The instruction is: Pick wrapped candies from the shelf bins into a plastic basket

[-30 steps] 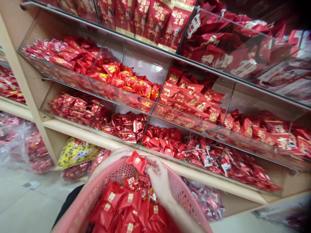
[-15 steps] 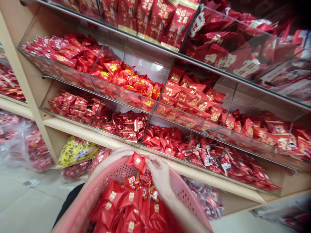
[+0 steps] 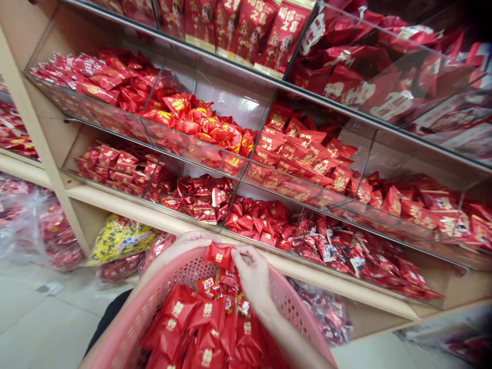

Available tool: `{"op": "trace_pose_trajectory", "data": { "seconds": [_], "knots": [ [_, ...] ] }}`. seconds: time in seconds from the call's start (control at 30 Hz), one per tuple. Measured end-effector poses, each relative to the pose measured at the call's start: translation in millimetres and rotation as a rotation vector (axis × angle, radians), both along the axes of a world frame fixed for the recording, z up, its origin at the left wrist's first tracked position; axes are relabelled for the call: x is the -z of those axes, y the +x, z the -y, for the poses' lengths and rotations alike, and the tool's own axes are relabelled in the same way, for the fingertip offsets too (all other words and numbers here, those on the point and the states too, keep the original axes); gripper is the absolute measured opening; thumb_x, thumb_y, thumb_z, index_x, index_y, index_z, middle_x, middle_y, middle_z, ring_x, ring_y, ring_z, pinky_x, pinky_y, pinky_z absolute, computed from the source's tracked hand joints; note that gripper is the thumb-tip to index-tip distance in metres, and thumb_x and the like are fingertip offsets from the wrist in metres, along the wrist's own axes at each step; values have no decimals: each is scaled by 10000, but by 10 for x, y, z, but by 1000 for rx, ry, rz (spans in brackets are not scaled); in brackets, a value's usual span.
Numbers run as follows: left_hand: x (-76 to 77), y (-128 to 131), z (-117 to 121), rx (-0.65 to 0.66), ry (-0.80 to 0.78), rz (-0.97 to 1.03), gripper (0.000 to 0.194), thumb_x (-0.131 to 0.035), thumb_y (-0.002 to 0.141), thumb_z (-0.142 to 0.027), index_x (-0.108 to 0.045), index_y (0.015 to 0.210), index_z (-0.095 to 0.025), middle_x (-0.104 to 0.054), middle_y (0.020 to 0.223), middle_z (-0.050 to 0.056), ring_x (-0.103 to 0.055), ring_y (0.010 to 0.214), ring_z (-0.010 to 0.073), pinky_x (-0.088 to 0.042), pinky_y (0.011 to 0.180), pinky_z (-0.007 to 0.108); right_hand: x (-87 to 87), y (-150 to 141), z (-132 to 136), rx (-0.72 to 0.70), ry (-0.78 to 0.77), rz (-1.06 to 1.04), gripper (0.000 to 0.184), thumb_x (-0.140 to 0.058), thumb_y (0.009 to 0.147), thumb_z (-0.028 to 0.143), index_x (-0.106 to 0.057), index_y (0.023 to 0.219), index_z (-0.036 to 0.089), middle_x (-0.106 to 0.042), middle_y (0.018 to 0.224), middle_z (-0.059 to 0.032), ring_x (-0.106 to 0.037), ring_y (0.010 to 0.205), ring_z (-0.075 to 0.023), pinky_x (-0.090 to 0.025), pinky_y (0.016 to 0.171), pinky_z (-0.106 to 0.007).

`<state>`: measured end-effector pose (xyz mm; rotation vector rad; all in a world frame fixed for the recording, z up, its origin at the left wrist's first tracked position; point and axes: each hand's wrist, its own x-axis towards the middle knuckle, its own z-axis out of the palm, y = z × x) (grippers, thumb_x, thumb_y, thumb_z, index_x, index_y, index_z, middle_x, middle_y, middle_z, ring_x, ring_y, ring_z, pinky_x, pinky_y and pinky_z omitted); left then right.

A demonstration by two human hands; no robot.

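Observation:
A pink perforated basket (image 3: 292, 312) sits low in front of me, filled with several red candy packets. Over its far rim both hands pinch one small red packet (image 3: 220, 255) with a gold mark. My left hand (image 3: 188, 243) curls round the basket's far rim and grips the packet's left side. My right hand (image 3: 251, 274) holds its right edge between thumb and fingers, the forearm running down to the lower right.
Wooden shelves carry clear acrylic bins (image 3: 238, 169) full of red wrapped sweets in several rows. Tall red bags (image 3: 246, 25) stand on the top shelf. A yellow bag (image 3: 119, 238) and clear sacks of sweets (image 3: 49, 236) lie under the lowest shelf on the tiled floor.
The packet has turned from a tilted diamond to lying flatter between my hands. The right hand has risen slightly toward the basket rim. The view has shifted a little.

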<state>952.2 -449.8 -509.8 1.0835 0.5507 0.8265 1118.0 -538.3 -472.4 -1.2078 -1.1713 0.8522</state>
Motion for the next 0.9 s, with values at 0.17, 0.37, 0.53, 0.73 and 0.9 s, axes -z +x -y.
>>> {"op": "trace_pose_trajectory", "data": {
  "seconds": [0.17, 0.37, 0.53, 0.73, 0.9],
  "knots": [
    [-41, 7, 14, -28, 2, 6, 239, -705, 679, -321, -616, 782, -125, -653, 920, 60, -596, 807, 154, -444, 761, 247, 56, 13, -10, 57, 5, 41, 156, -597, 748, 311, -621, 725, 159, -633, 723, -23, -564, 697, -148, -443, 687, -273],
    [2, -4, -29, -44, 38, -26, 216, -665, 721, -328, -582, 746, -130, -595, 1115, 59, -568, 907, 154, -419, 807, 240, 89, 27, -35, 69, -39, -37, 173, -627, 716, 329, -622, 720, 156, -604, 668, -3, -512, 625, -123, -424, 632, -255],
    [13, 16, -44, -48, 10, 10, 251, -688, 692, -338, -551, 724, -130, -527, 1227, 65, -546, 977, 172, -411, 831, 248, 115, 52, -53, 87, -79, -116, 208, -647, 696, 360, -624, 729, 155, -615, 674, -7, -532, 624, -127, -444, 632, -261],
    [-5, 25, -41, -45, 29, 43, 249, -664, 725, -331, -522, 724, -126, -485, 1265, 68, -531, 1008, 172, -407, 841, 240, 83, 20, -48, 42, -109, -311, 247, -683, 664, 387, -609, 713, 156, -617, 691, -7, -566, 645, -131, -489, 666, -284],
    [-32, 30, -18, -86, -20, 48, 281, -708, 671, -346, -540, 733, -129, -567, 1144, 53, -564, 839, 139, -429, 761, 234, 3, -24, -4, 26, -138, -393, 249, -705, 640, 380, -594, 686, 161, -606, 704, 8, -575, 675, -121, -508, 677, -283]
  ]
}}
